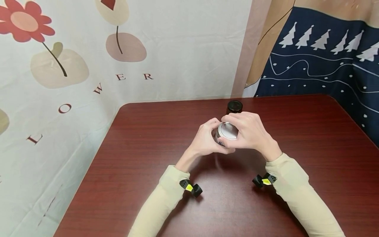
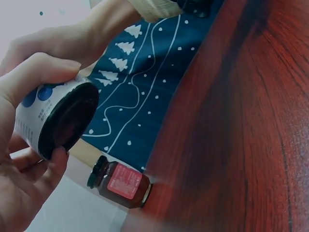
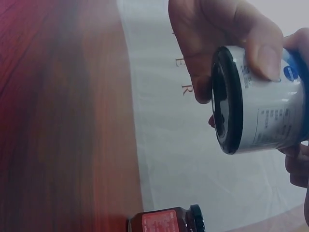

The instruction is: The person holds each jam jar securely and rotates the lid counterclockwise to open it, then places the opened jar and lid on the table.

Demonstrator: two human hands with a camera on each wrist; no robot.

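Observation:
A white can with blue print point(image 2: 35, 113) is held above the table, its silver top point(image 1: 228, 131) facing up and its black end downward. My left hand point(image 1: 207, 140) grips the can round its side, the thumb on the label and a fingertip at the black rim. The right hand point(image 1: 247, 131) holds the can's upper part, with thumb and fingers on opposite sides of the silver top. Just beyond the hands stands a dark brown jar point(image 2: 108, 181) with a black lid and a red label, touched by neither hand.
The reddish-brown wooden table point(image 1: 148, 158) spreads around both arms. A pale cloth with flower prints point(image 1: 183, 49) hangs behind and to the left, and a navy cloth with white trees point(image 1: 319, 65) at the right. Each wrist wears a small black camera point(image 1: 190, 187).

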